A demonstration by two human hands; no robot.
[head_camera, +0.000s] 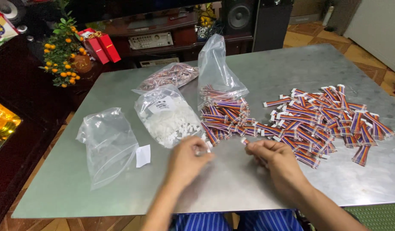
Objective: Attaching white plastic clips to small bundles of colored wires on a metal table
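My left hand (187, 160) hovers over the metal table (231, 184), fingers pinched on a small white connector piece beside the bag of white connectors (167, 117). My right hand (276, 156) pinches the end of a short multicoloured ribbon cable (245, 141). The two hands are close together, tips nearly meeting. A pile of ribbon cables (225, 117) lies just beyond them, spilling out of a clear bag (216, 68). A larger pile of ribbon cables with white ends (330, 117) spreads at the right.
An empty clear bag (107, 145) and a small white paper slip (142, 155) lie at the left. Another bag of cables (172, 75) sits at the back. A small orange-fruited tree (62, 51), red boxes (101, 47) and a speaker (238, 15) stand beyond the table.
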